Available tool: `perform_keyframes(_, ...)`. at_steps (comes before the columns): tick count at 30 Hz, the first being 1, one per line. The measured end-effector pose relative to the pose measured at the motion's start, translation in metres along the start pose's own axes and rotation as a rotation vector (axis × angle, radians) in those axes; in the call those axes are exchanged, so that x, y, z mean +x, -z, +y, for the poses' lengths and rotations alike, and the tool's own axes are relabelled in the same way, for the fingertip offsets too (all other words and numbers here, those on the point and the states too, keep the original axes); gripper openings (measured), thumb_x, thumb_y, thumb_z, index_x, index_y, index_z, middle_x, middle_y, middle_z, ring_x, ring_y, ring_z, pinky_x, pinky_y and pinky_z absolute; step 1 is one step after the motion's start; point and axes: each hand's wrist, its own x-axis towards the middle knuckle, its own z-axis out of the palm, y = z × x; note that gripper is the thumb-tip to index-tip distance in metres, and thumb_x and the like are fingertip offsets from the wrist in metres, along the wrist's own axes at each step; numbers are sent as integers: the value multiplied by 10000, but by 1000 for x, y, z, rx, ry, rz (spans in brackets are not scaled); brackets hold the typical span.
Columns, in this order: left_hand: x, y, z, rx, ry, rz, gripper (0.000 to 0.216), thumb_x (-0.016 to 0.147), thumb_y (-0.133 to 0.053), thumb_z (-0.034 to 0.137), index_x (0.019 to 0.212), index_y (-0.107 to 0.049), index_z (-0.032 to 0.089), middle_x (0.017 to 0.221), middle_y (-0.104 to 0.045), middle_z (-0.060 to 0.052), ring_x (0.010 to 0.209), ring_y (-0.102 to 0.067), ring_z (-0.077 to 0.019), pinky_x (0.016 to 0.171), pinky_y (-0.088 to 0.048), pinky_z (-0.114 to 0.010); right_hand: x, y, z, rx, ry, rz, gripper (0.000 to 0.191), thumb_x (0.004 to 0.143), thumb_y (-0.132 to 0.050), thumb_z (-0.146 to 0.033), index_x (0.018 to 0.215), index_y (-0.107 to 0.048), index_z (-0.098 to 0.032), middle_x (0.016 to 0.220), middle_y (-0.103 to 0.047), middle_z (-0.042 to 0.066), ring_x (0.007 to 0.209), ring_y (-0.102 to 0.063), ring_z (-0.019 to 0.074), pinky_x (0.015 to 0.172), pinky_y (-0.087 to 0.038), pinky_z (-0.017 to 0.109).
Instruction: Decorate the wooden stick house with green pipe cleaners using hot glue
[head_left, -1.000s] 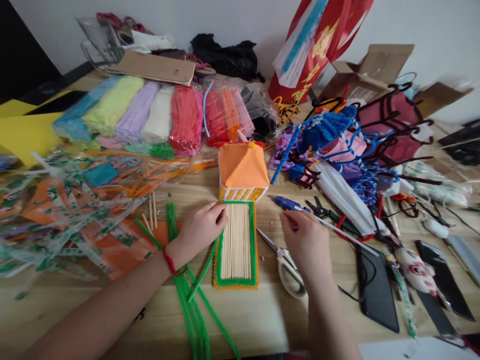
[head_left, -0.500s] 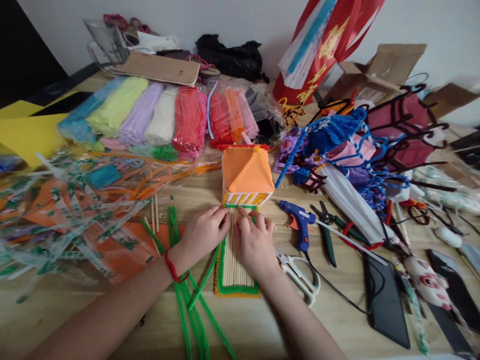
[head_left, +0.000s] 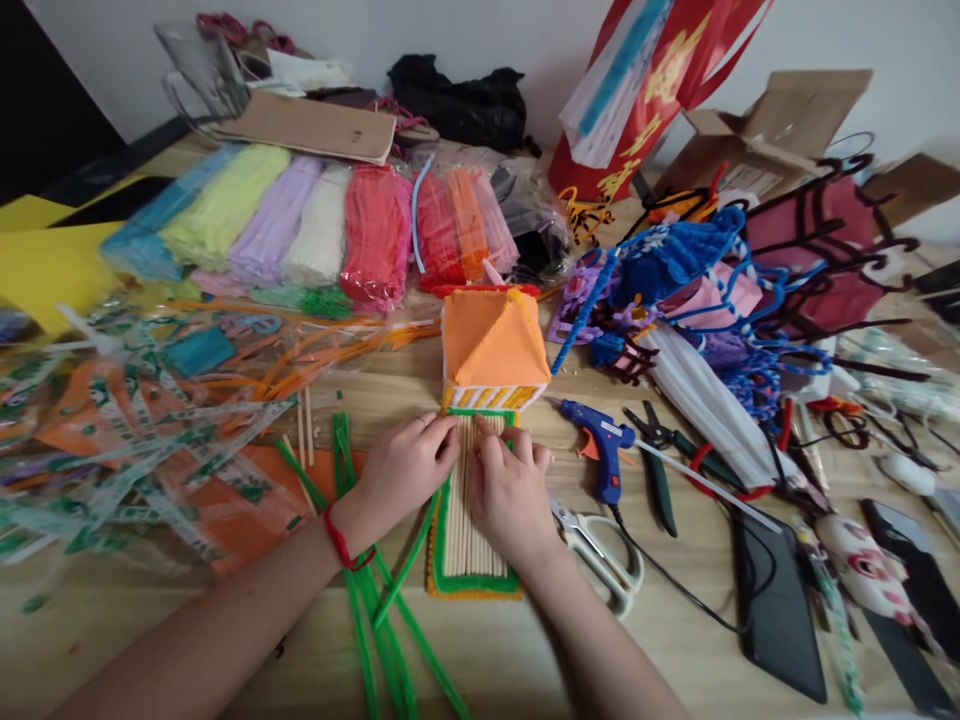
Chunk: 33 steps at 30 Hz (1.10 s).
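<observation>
Sticks [head_left: 460, 535] are left bare: pale wood, smooth, matt. Edging [head_left: 476, 583] and stems [head_left: 391, 655] are covered in fuzzy green pile. Roof [head_left: 491, 350] is faced in matt orange sheet; felt or foam cannot be told. Tabletop [head_left: 510, 660] is finished in smooth wood grain, faint sheen. Glue gun [head_left: 606, 452] is cased in smooth blue plastic. Phone [head_left: 784, 620] is fronted in glossy black. Bundles [head_left: 371, 240] are wrapped in shiny, wrinkled clear plastic. Carton [head_left: 806, 115] is made of matt brown cardboard.
</observation>
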Motion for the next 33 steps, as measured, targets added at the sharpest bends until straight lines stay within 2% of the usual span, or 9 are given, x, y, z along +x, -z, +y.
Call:
perform_keyframes(6,0,0,1,14,4,6,184,858,-498,216,950,-655,185,772,-668,-21,691,-633,-166,633,-484,-278,2,1,1,44,-25,-15,143,926,-427,-240,963,-546,-171,1243,-586,114,998,-464,268,731,-290,364)
perform_keyframes(11,0,0,0,4,6,1,188,857,-498,210,963,-650,182,780,-672,-29,705,-638,-165,646,-490,-273,3,2,2,116,-47,-5,121,920,-429,-234,922,-537,-177,1159,-630,102,967,-469,263,755,-300,378)
perform_keyframes(18,0,0,0,9,-12,9,183,862,-485,214,936,-649,181,768,-669,-26,700,-638,-163,647,-491,-271,-3,8,9,214,-116,146,122,909,-429,-206,941,-543,-178,1145,-624,102,951,-459,241,778,-321,378)
perform_keyframes(22,0,-1,0,13,-13,34,181,859,-488,210,932,-650,181,762,-670,-24,694,-636,-163,649,-487,-273,-1,9,10,196,-89,80,164,911,-426,-199,1024,-540,-170,1086,-647,90,949,-456,245,784,-311,380)
perform_keyframes(27,0,-2,-1,8,-12,29,179,858,-493,213,945,-647,181,771,-672,-26,702,-636,-162,661,-489,-271,2,4,8,106,-39,29,122,906,-434,-219,922,-547,-174,1151,-632,100,933,-464,247,740,-294,372)
perform_keyframes(33,-1,-3,-1,3,-6,18,183,863,-489,220,962,-638,185,794,-675,-33,721,-639,-165,668,-492,-273,2,4,6,26,-16,-10,121,896,-454,-215,949,-554,-174,1183,-626,95,959,-466,263,732,-291,382)
